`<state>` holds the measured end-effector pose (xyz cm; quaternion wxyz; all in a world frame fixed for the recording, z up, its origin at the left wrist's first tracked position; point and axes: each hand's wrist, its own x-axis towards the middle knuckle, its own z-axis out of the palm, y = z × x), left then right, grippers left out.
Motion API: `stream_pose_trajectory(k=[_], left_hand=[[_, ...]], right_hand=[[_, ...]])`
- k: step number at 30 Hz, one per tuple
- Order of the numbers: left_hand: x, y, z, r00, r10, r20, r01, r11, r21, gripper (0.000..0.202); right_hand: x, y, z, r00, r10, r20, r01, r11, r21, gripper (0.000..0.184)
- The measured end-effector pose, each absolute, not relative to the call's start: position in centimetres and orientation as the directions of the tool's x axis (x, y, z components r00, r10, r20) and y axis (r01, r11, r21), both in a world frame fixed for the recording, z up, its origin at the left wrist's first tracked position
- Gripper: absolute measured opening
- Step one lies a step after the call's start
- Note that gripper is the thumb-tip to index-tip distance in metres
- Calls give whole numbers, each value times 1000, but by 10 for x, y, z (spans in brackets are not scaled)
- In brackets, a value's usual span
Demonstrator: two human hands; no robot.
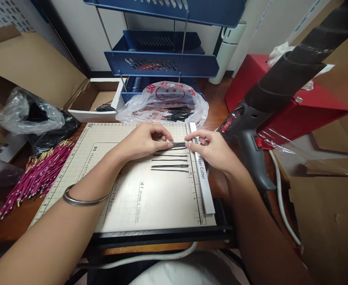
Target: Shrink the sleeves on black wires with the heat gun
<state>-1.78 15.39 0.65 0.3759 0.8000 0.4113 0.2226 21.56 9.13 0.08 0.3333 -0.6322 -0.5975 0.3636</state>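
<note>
Thin black wires (179, 145), a small bundle, stretch between my two hands over the paper cutter board (162, 198). My left hand (148, 138) pinches their left ends with thumb and fingers. At their right ends, beside the cutter's white strip (202, 174), my right hand (206, 144) closes its thumb and fingertips on them. Several more black wires (169, 166) lie crosswise on the board just below, in rows, with their right ends near the ruler edge. My fingers hide parts of the held bundle.
A heat gun (257, 114) stands close on the right, before a red box (280, 87). At the back, a plastic bag (162, 99) and a white box (93, 114) hold black wires. Magenta wires (40, 170) are heaped left of the board. Blue shelves (162, 63) rise behind.
</note>
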Motion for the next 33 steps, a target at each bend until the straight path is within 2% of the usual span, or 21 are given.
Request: stream_pose_trajectory(k=[7, 17, 23, 26, 29, 33], left_hand=[[-17, 154, 6, 565, 824, 51, 491, -385, 782, 24], [-17, 154, 5, 564, 825, 27, 507, -372, 778, 23], [-18, 151, 11, 582, 812, 32, 466, -366, 805, 29], [-19, 151, 11, 607, 793, 47, 458, -398, 795, 35], [-20, 152, 10, 626, 777, 62, 456, -430, 779, 42], [-21, 151, 11, 651, 757, 54, 474, -461, 750, 49]], right_hand=[[215, 93, -6, 35, 999, -11, 499, -26, -866, 15], [215, 93, -4, 15, 999, -30, 493, -33, -869, 12], [218, 76, -1, -27, 992, -125, 236, -115, -965, 40], [215, 70, -2, -19, 988, -156, 248, -146, -958, 49], [213, 68, -3, 7, 989, -148, 279, -145, -949, 49], [216, 67, -3, -45, 989, -143, 279, -125, -952, 55]])
